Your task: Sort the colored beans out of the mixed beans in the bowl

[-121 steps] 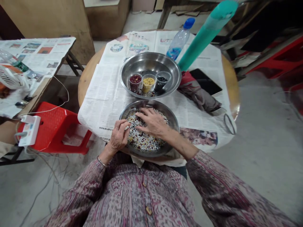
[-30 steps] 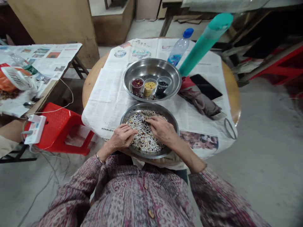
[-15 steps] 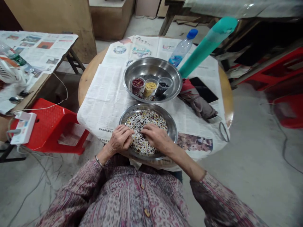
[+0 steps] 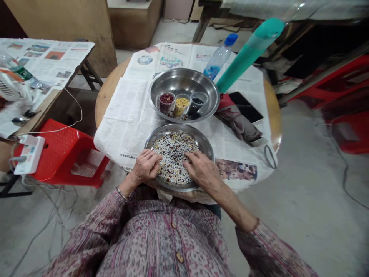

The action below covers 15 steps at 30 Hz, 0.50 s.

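Observation:
A shallow steel bowl [image 4: 205,144] holds a spread mix of white grains [image 4: 171,169] with red, yellow and black beans among them. At its left rim is my left hand [image 4: 145,166], fingers curled with the thumb close against them; whatever they may pinch is hidden. My right hand [image 4: 203,169] reaches over the bowl's right side, thumb and forefinger apart at the grains. Behind stands a larger steel basin [image 4: 184,79] with three clear cups inside: a cup of red beans [image 4: 166,103], a cup of yellow beans [image 4: 181,105] and a cup of black beans [image 4: 196,105].
Newspaper [image 4: 129,104] covers the round table. Behind the basin are a blue-capped bottle [image 4: 217,59] and a long green tube [image 4: 249,55]. To the right lie a folded umbrella [image 4: 239,121] and a dark flat tablet-like object [image 4: 248,105]. A red stool [image 4: 63,154] with a power strip [image 4: 30,154] stands left.
My right hand has moved right from the middle of the grains, uncovering a dark patch of beans there. My left hand stays near the left rim. The view has shifted slightly.

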Motion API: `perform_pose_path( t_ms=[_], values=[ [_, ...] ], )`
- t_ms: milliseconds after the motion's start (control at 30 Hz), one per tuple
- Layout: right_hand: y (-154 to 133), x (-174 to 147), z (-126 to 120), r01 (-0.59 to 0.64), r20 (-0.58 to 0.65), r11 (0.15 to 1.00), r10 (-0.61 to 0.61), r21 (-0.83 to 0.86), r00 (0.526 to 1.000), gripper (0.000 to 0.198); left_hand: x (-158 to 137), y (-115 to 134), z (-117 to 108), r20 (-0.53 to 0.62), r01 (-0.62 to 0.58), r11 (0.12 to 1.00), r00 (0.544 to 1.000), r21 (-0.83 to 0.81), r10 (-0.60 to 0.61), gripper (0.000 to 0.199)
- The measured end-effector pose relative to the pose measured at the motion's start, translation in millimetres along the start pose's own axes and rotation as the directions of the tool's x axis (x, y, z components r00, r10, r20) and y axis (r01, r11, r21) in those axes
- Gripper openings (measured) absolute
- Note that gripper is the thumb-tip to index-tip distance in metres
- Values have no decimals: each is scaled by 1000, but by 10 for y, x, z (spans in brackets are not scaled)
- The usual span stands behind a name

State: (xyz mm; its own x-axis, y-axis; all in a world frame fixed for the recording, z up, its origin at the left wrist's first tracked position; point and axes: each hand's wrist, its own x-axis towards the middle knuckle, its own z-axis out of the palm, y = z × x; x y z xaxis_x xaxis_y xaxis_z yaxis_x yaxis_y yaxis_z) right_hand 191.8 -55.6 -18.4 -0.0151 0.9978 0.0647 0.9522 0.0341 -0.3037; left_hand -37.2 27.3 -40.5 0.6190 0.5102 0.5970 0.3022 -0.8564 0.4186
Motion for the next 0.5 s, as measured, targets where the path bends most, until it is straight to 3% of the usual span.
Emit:
perform_pose_path(
  t_ms=[133, 300, 400, 500],
  values=[
    [-252, -41, 161, 96, -14, 963, -96, 252, 995, 26, -7, 12, 8, 7, 8, 1000, 1000, 0, -8, 17],
    [-487, 247, 300, 274, -62, 873, -272, 404, 960, 32, -39, 17, 26, -29, 40, 999, 999, -1, -40, 18],
    [-403, 401, 245, 255, -191, 886, -194, 388, 962, 33, -54, 14, 26, -52, 51, 998, 997, -22, -52, 19],
    [-237, 351, 134, 220, -150, 899, -175, 378, 973, 28, -59, 10, 19, -31, 49, 998, 998, -25, -50, 18]
  ],
)
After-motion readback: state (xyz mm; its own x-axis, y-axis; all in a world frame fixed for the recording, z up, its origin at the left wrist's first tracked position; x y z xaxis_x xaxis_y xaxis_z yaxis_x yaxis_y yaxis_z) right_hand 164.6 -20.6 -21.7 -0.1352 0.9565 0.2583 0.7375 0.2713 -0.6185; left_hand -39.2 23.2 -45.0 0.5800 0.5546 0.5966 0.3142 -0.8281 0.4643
